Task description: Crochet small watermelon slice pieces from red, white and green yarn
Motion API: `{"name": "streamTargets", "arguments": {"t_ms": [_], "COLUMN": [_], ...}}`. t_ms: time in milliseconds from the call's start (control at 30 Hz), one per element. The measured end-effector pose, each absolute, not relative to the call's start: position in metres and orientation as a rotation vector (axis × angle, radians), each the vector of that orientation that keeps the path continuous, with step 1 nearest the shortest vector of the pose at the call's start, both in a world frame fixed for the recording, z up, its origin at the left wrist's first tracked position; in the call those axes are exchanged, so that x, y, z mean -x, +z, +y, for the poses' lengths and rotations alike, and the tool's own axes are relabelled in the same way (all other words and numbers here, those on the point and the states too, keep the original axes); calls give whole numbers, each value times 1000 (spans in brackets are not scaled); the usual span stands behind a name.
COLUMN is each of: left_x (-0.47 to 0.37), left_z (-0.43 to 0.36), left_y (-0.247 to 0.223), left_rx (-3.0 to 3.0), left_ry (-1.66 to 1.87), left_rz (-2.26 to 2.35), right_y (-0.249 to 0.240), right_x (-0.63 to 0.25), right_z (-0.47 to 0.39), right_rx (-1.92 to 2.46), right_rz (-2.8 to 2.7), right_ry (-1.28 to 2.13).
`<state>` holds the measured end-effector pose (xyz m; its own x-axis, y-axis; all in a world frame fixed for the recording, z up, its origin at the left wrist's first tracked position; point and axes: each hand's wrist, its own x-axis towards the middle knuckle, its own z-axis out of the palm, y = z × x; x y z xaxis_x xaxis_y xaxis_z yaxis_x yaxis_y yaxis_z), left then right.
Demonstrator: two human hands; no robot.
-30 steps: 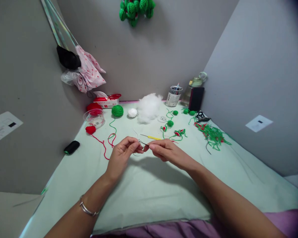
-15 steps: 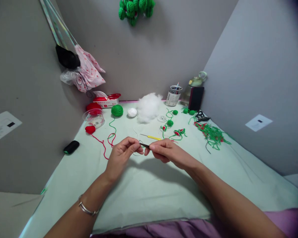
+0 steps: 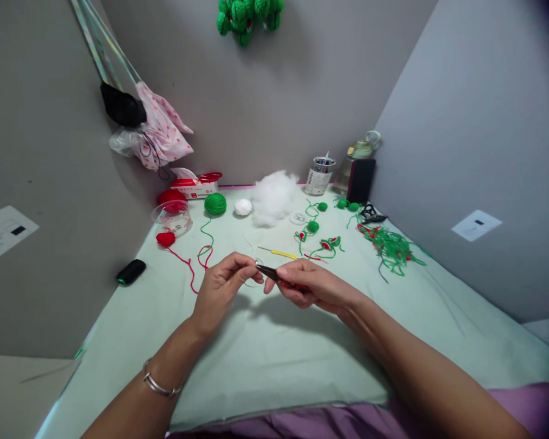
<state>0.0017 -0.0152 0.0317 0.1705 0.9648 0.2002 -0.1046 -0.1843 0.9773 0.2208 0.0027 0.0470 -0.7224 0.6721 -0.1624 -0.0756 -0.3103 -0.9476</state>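
My right hand is closed around pliers with dark jaws and partly red handles; their tip points left and meets the fingertips of my left hand. That left hand pinches something small and pale, with a thin whitish thread curving up from it and another loop below. Just behind the hands lies a yellow-handled crochet hook. Small green and red crocheted pieces rest to the right of it.
Green yarn ball, white ball and fluffy stuffing stand at the back. At left are a red piece and a black case. Yarn scraps, a can of pens and a phone are at right.
The pliers have turned in my right hand, so more of their jaws and the red handles show. My left hand has hardly moved.
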Motion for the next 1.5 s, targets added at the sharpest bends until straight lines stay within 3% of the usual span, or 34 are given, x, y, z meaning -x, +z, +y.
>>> {"name": "streamTargets", "arguments": {"t_ms": [1033, 1500], "left_x": [6, 1], "left_z": [-17, -13], "left_y": [40, 37], "left_rx": [-1440, -1191], "left_ry": [1228, 1238], "left_rz": [788, 764], "right_y": [36, 68], "right_x": [-217, -232], "right_z": [3, -2], "right_rx": [425, 967], "right_rz": [-1176, -1954], "right_ry": [2535, 1649]}}
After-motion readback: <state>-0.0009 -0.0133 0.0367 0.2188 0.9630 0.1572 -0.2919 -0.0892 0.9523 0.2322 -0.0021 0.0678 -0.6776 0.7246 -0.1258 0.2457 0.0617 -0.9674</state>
